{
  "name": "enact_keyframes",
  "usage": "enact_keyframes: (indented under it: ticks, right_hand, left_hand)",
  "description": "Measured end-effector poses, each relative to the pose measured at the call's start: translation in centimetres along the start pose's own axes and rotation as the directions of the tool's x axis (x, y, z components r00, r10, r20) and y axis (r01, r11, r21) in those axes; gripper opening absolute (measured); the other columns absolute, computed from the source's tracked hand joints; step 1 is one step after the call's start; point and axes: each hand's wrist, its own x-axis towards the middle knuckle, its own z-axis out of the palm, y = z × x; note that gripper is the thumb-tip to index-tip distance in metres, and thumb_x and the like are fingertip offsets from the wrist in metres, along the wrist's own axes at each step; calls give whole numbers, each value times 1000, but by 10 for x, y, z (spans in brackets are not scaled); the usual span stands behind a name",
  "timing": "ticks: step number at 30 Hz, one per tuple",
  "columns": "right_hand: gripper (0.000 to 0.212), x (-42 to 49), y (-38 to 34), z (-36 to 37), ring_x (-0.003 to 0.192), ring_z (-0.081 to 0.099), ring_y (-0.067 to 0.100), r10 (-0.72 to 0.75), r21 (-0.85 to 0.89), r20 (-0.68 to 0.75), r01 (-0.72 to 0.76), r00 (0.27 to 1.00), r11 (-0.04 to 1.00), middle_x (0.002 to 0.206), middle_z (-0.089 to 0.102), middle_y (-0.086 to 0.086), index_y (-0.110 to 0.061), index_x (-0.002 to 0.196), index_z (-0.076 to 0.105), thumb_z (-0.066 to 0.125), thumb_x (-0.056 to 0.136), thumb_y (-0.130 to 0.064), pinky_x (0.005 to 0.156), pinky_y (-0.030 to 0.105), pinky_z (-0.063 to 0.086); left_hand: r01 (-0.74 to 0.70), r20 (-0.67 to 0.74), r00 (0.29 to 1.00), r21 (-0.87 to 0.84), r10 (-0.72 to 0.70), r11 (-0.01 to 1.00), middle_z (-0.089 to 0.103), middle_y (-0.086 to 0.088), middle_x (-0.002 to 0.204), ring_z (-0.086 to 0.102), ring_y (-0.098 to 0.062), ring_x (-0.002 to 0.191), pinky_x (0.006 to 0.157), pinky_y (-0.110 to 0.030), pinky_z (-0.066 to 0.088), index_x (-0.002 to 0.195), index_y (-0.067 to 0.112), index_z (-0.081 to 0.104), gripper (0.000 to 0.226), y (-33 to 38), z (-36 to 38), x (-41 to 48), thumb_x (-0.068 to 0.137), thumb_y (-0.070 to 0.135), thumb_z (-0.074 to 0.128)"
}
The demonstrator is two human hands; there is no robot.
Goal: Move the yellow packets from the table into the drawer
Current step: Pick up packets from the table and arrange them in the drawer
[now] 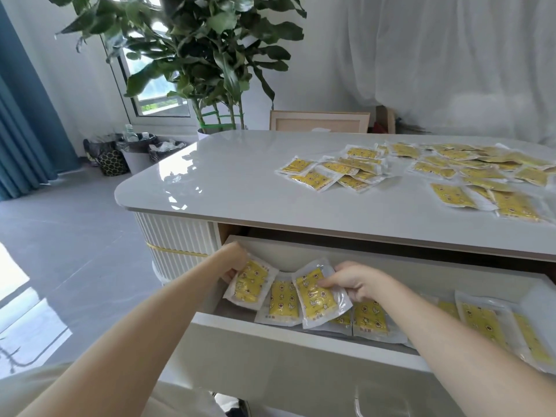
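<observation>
The white drawer (270,329) stands pulled out below the tabletop. Inside it, my left hand (237,260) pinches the top of one yellow packet (249,284) at the drawer's left end. My right hand (349,281) grips a second yellow packet (316,296), tilted above others. Several more yellow packets (370,317) lie in a row along the drawer floor, partly hidden by my right forearm. A spread of yellow packets (436,170) covers the right part of the glossy white table (225,176).
A large potted plant (207,70) stands behind the table's far left corner. A wooden chair back (319,121) shows at the far edge. Bins and bags (132,152) sit on the grey floor by the window. Blue curtain hangs at the left.
</observation>
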Motion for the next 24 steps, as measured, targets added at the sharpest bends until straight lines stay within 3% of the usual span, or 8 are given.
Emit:
enact_keyframes:
  ticks: [2,5,8,11,14,18,21,24]
  right_hand:
    - [33,4,2,3,115,62,34,21,7,-14,-21,1000,1000,109,69,21,3,111,60,71,80,-1,105,48,43]
    - [32,9,3,7,107,66,33,9,38,-34,-8,999,999,110,67,22,4,114,57,67,83,3,96,40,51]
    - [35,11,5,10,108,65,34,10,64,-44,-7,999,998,113,65,22,4,119,55,65,85,3,93,33,51]
    - [37,9,2,11,103,66,35,11,159,-31,-6,999,987,117,64,25,6,126,51,58,89,5,84,41,56]
    - [35,3,-1,10,110,63,37,14,259,-6,-13,1000,966,122,62,26,7,128,50,52,93,5,86,45,53]
    - [33,-1,-6,15,116,59,37,24,328,25,-31,999,944,125,60,25,6,129,49,45,96,6,83,44,50]
    - [35,-1,-10,23,115,60,37,38,310,36,-47,999,949,125,60,25,6,131,47,45,96,8,83,44,52]
    - [34,1,-14,32,116,60,36,47,276,35,-55,998,960,126,59,25,7,129,47,43,96,9,87,45,51]
  left_hand:
    - [-48,-61,997,92,53,995,61,-21,112,66,-30,90,78,-34,57,133,-1,40,38,-3,4,4,96,1,39]
    - [-141,-137,971,327,195,934,55,-12,103,58,-19,83,64,-26,47,129,-2,45,36,-5,10,7,94,1,37]
    - [-152,-214,926,545,311,824,51,-16,129,51,-26,117,88,-27,44,138,-5,33,48,-6,20,11,92,4,39]
    - [-144,-236,898,641,372,754,48,-15,134,50,-26,123,95,-29,44,142,-2,26,55,-3,23,8,92,6,47]
    - [-245,-72,916,680,395,691,46,-11,134,53,-26,118,93,-32,48,138,8,37,53,0,19,6,89,6,56]
    - [-363,305,931,714,201,598,30,-5,141,45,-31,123,97,-42,49,141,34,27,101,-1,19,5,61,28,87]
    - [-349,291,937,792,193,501,25,-6,142,43,-31,126,97,-42,47,144,37,17,110,-6,22,2,60,30,88]
    - [-368,254,926,765,278,529,30,-6,140,43,-29,126,95,-40,47,144,26,22,105,-11,21,2,62,24,88]
